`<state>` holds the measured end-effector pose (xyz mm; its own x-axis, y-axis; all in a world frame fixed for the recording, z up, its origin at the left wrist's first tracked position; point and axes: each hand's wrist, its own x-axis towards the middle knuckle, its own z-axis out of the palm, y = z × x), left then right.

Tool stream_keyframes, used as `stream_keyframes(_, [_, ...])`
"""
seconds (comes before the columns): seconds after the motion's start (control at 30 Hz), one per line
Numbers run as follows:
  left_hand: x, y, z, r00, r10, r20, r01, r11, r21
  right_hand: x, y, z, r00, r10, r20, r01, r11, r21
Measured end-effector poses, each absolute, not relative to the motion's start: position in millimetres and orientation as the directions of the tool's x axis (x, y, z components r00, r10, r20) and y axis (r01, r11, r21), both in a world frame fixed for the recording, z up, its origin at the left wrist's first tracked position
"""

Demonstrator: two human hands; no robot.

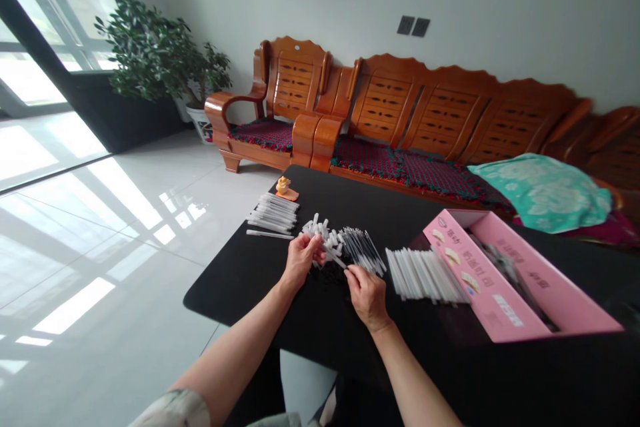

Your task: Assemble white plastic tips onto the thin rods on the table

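A slim whitish pen spans the gap between my hands over the black table. My left hand is closed, its fingertips pinching the pen's far end. The near end sits between the thumb and fingers of my right hand. Just beyond lie a heap of white pen caps and a bundle of dark-tipped pen refills. Small black parts lie below them, partly hidden. White pen barrels are lined up to the right. Capped pens are stacked at the left, with a single pen in front.
A pink box, open on top, stands on the table at the right with grey items inside. An orange figurine sits at the far left corner. Behind are a wooden sofa, a turquoise cloth and a potted plant.
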<state>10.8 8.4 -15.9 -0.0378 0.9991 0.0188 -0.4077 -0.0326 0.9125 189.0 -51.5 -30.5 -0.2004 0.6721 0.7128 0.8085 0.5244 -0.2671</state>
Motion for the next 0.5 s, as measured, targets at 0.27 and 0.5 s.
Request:
stream_keyframes(0.27, [2.8,14.8,-18.0,-0.149,0.989,-0.004,-0.459,-0.066,0.886,190.2,-49.9,-33.5,-0.176,0.675,0.716,0.860,0.459,-0.221])
stream_keyframes(0.5, [4.1,12.1,-16.7,-0.158,0.987,-0.001,-0.451,-0.071,0.890,188.7,-51.2,-31.4,-0.148,0.697,0.702,0.884,0.411,-0.222])
